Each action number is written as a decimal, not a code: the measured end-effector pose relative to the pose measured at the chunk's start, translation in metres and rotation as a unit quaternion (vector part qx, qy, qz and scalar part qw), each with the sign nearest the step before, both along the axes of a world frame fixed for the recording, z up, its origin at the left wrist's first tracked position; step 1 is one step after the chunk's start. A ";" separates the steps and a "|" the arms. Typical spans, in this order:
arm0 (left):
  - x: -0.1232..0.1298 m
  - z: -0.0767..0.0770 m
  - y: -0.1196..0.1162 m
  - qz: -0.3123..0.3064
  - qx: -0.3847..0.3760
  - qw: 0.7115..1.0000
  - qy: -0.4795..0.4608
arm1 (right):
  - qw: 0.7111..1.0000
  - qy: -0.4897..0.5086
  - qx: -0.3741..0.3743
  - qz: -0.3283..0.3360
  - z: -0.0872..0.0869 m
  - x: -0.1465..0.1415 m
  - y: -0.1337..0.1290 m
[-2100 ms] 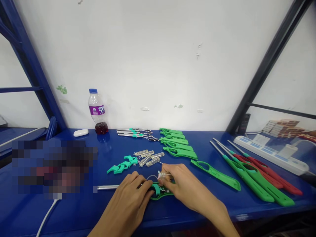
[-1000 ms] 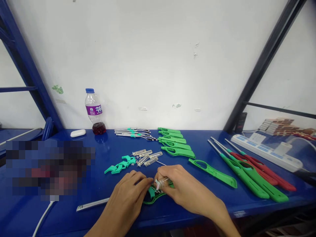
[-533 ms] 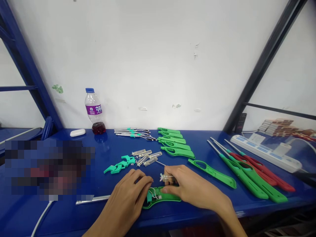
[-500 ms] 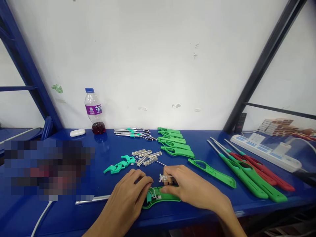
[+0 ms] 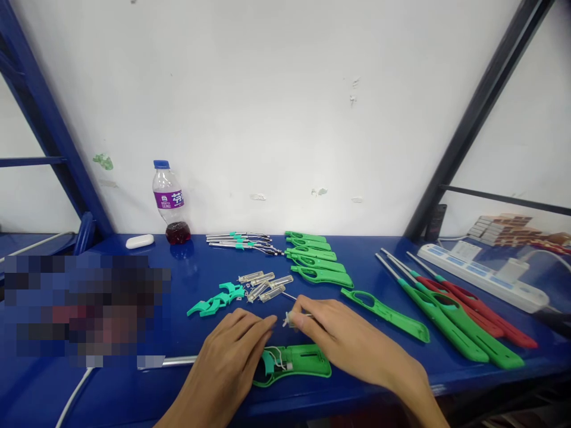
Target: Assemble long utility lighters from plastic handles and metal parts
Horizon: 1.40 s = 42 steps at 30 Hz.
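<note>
In front of me lies an open green lighter half-shell [image 5: 310, 361] with white wires and a turquoise trigger [image 5: 268, 362] in it. A metal tube [image 5: 179, 361] sticks out on its left. My left hand [image 5: 229, 356] is closed over the neck end of this shell, covering where the tube joins. Just above the shell, my right hand [image 5: 332, 330] pinches a small clear fuel tank [image 5: 291, 320], white tip pointing left; its body is mostly hidden by the fingers. Beyond the hands are several clear fuel tanks [image 5: 270, 293] and loose turquoise triggers [image 5: 216, 304].
Green half-shells [image 5: 321, 276] and metal tubes with wires [image 5: 238, 244] lie at the back. One half-shell [image 5: 388, 315] is right of my hand, then assembled green and red lighters [image 5: 450, 321] and a power strip [image 5: 484, 276]. A bottle [image 5: 172, 205] stands back left.
My right hand has lifted slightly off the half-shell with the fuel tank, uncovering the shell's right part. My left hand stays at the neck end; the shell sits slightly lower in view.
</note>
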<state>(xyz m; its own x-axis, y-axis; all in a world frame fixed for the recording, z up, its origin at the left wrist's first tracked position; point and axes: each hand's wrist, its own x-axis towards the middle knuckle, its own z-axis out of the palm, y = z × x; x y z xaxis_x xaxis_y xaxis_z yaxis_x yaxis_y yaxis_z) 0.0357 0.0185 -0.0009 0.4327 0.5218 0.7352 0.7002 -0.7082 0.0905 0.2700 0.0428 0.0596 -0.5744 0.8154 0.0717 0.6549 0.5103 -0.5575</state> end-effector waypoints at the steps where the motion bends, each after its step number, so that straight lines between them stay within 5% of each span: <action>1: 0.000 -0.001 0.000 -0.003 -0.007 1.000 -0.003 | 1.000 0.005 0.009 0.005 0.000 -0.001 0.000; 42: 0.002 0.003 -0.003 0.027 -0.019 0.998 -0.048 | 0.996 0.031 0.085 0.008 0.004 -0.017 -0.002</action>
<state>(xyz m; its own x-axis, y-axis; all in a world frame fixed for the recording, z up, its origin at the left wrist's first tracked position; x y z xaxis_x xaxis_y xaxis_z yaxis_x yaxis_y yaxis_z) 0.0376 0.0155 0.0025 0.3323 0.5707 0.7509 0.7237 -0.6649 0.1851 0.2528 0.0410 0.0639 -0.5776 0.7795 0.2426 0.6134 0.6105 -0.5011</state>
